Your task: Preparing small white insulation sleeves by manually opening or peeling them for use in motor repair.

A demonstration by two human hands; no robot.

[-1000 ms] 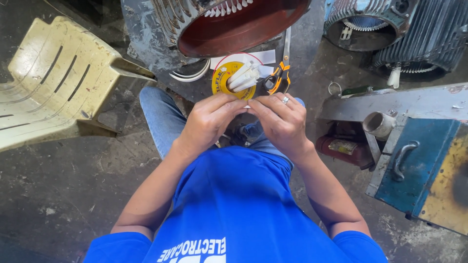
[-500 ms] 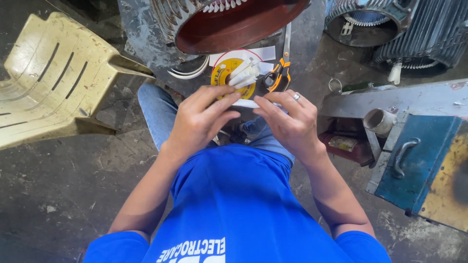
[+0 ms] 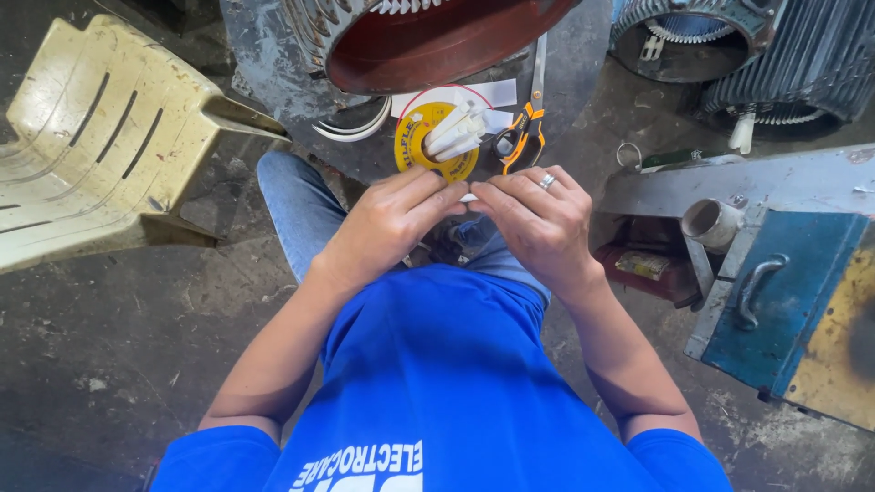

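Observation:
My left hand and my right hand meet fingertip to fingertip over my lap, pinching a small white piece between them; most of it is hidden by the fingers. A ring sits on my right hand. Just beyond the fingertips lies a yellow spool with several white strips laid across it. Orange-handled scissors lie right of the spool, blades pointing away. All rest on a grey metal surface beside a large red-lined motor housing.
A pale yellow plastic chair lies tipped at the left. A blue and yellow metal box with a handle stands at the right, a grey pipe stub beside it. Finned motor casings sit at the top right. The floor is dirty concrete.
My hands have drawn closer together and slightly toward me, fingertips now touching over the white piece. The spool and scissors lie where they were.

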